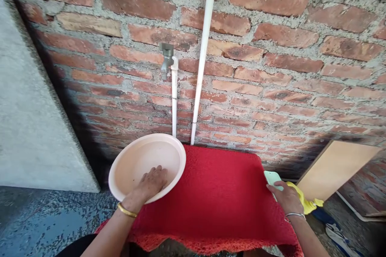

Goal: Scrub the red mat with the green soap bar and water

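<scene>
A pale pink plastic basin (120, 168) stands at the left end of a red cloth (223, 192) with a shaggy edge. My left hand (153, 183) reaches over the near rim into the basin, palm down. Its fingers are stretched forward and I see nothing held in them; the fingertips may be in water. At the cloth's right edge, my right hand (288, 196) is closed on a pale green, flat, round-cornered block (273, 180). My fingers cover part of this block, so its exact kind does not show.
Behind is a brick wall (271, 68) with a grey tap (167, 60) and white pipes (203, 44). A concrete slab (36, 108) stands left. A yellow cloth (307, 202), a leaning board (337, 168) and a sandal (337, 235) are at right. The floor (54, 221) looks wet.
</scene>
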The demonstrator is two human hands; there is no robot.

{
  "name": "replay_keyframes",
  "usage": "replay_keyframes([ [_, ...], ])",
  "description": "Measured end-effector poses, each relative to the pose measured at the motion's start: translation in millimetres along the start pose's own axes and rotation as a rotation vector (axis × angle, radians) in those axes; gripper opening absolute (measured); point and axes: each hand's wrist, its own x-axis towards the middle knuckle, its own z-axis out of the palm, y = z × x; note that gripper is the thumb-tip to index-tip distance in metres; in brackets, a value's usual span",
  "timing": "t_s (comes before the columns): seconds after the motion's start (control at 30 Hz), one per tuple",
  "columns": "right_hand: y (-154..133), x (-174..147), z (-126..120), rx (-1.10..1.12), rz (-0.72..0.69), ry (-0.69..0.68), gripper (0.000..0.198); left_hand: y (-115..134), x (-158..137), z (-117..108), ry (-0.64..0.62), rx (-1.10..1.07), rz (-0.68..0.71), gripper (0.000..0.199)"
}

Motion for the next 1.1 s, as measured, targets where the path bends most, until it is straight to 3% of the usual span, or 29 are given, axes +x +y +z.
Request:
replay_keyframes([
  [0.1, -48.9, -33.7, 17.1, 0.081, -0.103, -0.064, 0.034, 0.3, 0.5, 1.8, 0.025, -0.024, 0.009, 0.055],
  [0.33, -212.5, -152.8, 59.6, 0.188, -0.349, -0.307, 0.018, 7.5, -0.1, -8.4, 0.154, -0.061, 0.057, 0.050],
  [0.4, -241.6, -175.4, 68.8, 0.158, -0.384, -0.336, 0.020, 10.1, -1.4, -13.0, 0.168, -0.052, 0.065, 0.048],
  [0.5, -257.9, -190.2, 78.3, 0.112, -0.451, -0.344, 0.023, 11.9, -4.5, -16.8, 0.156, -0.046, 0.054, 0.048],
  [0.6, -245.6, -184.1, 79.1, 0.060, -0.499, -0.334, 0.022, 11.1, -7.7, -17.2, 0.120, -0.066, 0.047, 0.049],
  [0.73, -199.8, -152.3, 67.2, 0.014, -0.464, -0.305, 0.021, 6.6, -7.6, -13.1, 0.059, -0.094, 0.019, 0.052],
  [0.9, -111.7, -89.8, 45.1, -0.022, -0.316, -0.215, 0.022, 0.8, -6.2, -8.6, 0.006, -0.070, -0.004, 0.056],
  [1.1, 11.9, -24.4, 11.8, -0.026, -0.023, -0.119, 0.034, 0.9, -5.5, -10.1, -0.020, -0.010, -0.029, 0.056],
])
